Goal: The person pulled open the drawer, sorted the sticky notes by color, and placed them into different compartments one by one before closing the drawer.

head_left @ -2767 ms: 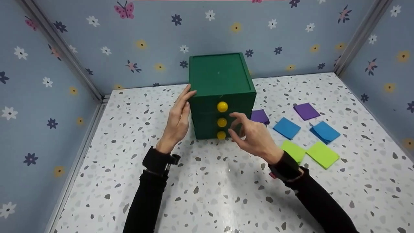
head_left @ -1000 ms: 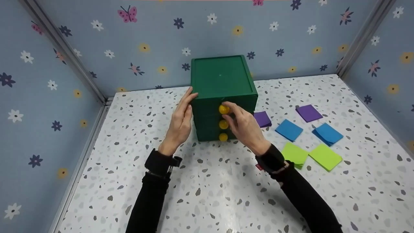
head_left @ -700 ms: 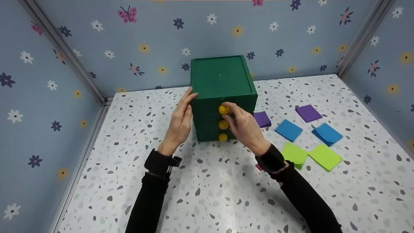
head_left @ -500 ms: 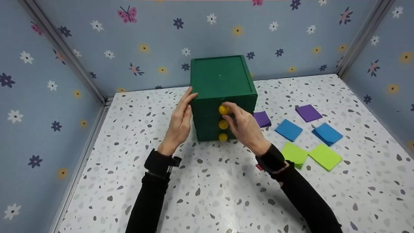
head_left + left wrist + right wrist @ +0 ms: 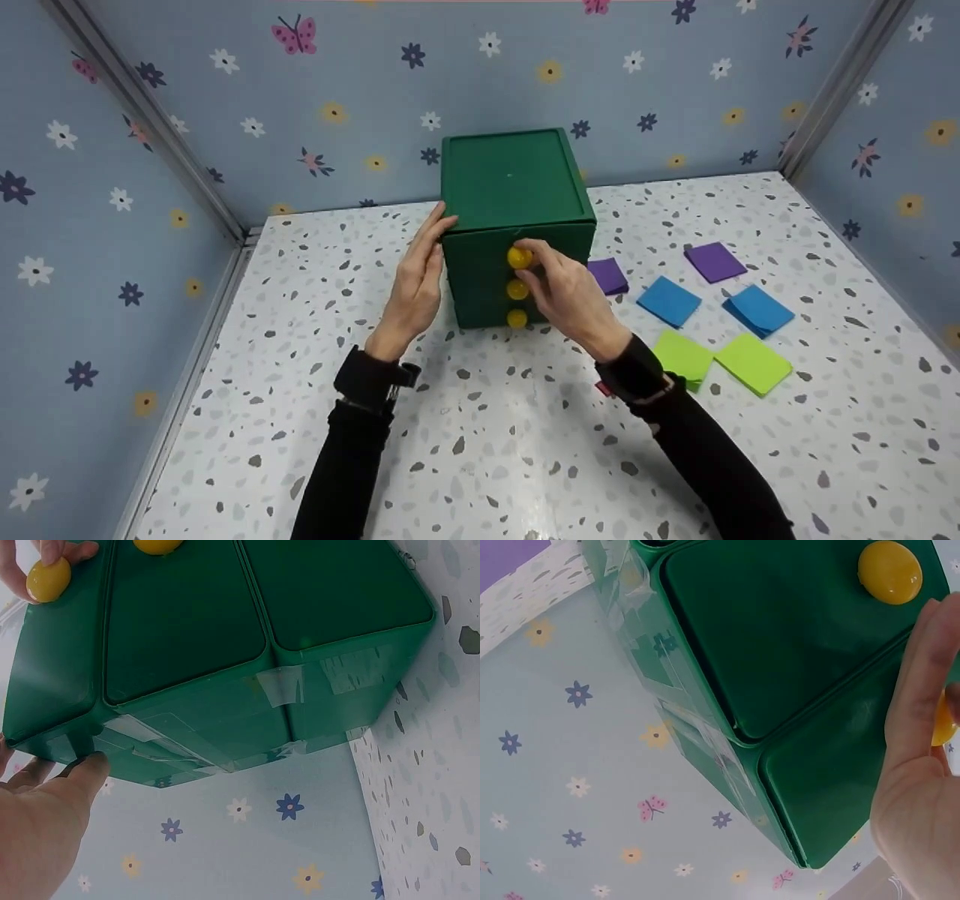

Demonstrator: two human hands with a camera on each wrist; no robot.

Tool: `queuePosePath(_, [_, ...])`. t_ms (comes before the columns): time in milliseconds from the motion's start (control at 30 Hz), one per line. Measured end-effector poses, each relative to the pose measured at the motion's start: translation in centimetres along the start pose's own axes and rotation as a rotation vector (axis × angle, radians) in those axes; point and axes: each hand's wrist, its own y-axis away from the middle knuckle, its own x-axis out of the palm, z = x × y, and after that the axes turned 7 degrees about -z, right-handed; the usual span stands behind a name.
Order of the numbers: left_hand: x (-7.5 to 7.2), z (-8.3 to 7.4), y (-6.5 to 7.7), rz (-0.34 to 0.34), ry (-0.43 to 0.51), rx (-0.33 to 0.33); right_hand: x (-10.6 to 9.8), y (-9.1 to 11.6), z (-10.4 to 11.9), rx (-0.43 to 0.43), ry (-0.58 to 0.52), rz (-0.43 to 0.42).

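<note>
Green drawer unit [image 5: 514,180] stands on the speckled table [image 5: 450,457] near the flowered back wall [image 5: 487,82], its rear hidden from your head camera. Your right hand [image 5: 579,296] covers part of its front, thumb and finger pinching the top yellow knob [image 5: 518,258]; the right wrist view's edge cuts those fingertips off. Your left hand [image 5: 412,285] rests against the unit's left side, fingers extended, slightly apart at the tips. To the right lie folded squares [image 5: 669,302], their material hard to tell: one purple square [image 5: 608,276] is partly hidden by the unit, one lime square [image 5: 682,358] partly by your black wristband [image 5: 634,371]. The middle knob [image 5: 159,544] is cropped atop the left wrist view. Beneath the wristband peeks a red scrap [image 5: 604,388], too little to identify.
</note>
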Motion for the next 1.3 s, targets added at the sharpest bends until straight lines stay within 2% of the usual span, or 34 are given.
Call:
queuePosePath(333, [-0.1, -0.2, 0.0, 0.000, 0.009, -0.017, -0.7, 0.0, 0.6, 0.012, 0.019, 0.039])
queuePosePath(600, [-0.5, -3.4, 0.0, 0.008, 0.022, -0.038, -1.1, 0.1, 0.9, 0.005, 0.052, 0.067])
queuePosePath(633, [-0.5, -3.4, 0.0, 0.007, 0.024, -0.040, -1.2, 0.1, 1.0, 0.002, 0.055, 0.070])
queuePosePath(900, [-0.1, -0.2, 0.0, 0.012, 0.024, -0.043, -1.9, 0.3, 1.4, -0.034, 0.107, 0.093])
queuePosePath(1133, [-0.3, 0.4, 0.2, 0.025, 0.101, -0.024, -2.7, 0.5, 2.1, -0.021, 0.138, 0.131])
queuePosePath(1300, [-0.5, 0.4, 0.2, 0.042, 0.147, -0.030, -3.2, 0.6, 2.5, -0.043, 0.171, 0.144])
